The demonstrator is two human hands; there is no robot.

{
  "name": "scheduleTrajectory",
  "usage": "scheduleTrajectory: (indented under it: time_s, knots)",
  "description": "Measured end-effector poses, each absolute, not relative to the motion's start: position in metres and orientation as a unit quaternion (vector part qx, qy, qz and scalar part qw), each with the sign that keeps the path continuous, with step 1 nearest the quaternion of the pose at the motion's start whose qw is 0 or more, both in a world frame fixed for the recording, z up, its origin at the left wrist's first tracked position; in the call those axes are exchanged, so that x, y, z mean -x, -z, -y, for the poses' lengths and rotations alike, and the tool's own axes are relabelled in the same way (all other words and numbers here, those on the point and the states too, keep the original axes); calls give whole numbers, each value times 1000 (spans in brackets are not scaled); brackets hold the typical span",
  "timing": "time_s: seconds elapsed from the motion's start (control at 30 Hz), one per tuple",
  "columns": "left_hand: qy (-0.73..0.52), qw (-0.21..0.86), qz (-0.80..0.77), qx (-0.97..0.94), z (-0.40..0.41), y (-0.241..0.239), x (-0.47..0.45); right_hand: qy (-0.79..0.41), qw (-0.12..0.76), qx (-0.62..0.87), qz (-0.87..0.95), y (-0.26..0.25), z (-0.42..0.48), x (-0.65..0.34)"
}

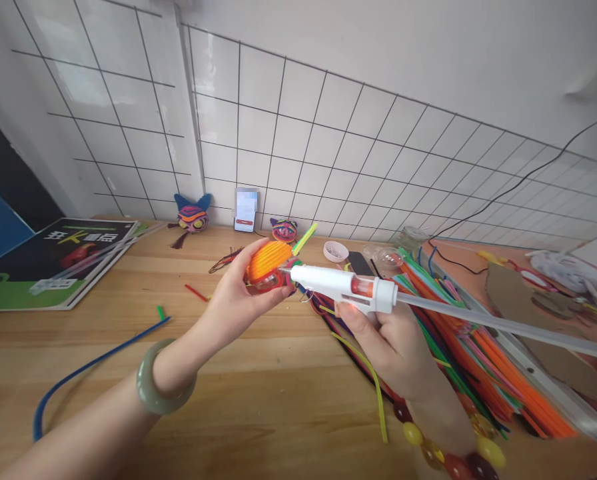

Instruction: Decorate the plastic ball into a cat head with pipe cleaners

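Observation:
My left hand (243, 287) is closed around an orange ribbed craft piece (269, 259) that has red along its lower side. A yellow-green strip (305, 239) sticks up at the piece's right end. In my right hand (393, 337) is a white hot glue gun (336, 281), held level with its nozzle pointing left at the craft piece. The nozzle tip is right at the piece's edge; whether it touches, I cannot tell. A long translucent glue stick (498, 323) runs out of the gun's back end to the right.
Bundled colourful pipe cleaners (473, 360) lie at right, beside cardboard (508, 293). Two decorated masks (192, 215) and a phone (246, 210) lean on the tiled wall. A pink dish (335, 251) stands behind the gun. At left are a magazine (43, 260) and a blue pipe cleaner (93, 363).

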State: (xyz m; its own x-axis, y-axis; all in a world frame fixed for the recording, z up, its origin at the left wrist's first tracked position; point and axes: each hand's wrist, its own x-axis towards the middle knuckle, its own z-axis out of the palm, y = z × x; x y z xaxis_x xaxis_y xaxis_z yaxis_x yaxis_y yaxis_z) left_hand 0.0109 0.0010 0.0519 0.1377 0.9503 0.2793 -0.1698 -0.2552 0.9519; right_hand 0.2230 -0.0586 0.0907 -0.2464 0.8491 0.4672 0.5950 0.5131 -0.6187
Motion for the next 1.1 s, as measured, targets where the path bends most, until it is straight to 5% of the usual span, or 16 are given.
scheduleTrajectory:
  time_s: [1.1]
  knots:
    - [-559, 490, -350, -570, 0, -52, -12, -120, 398, 457, 786, -90, 61, -223]
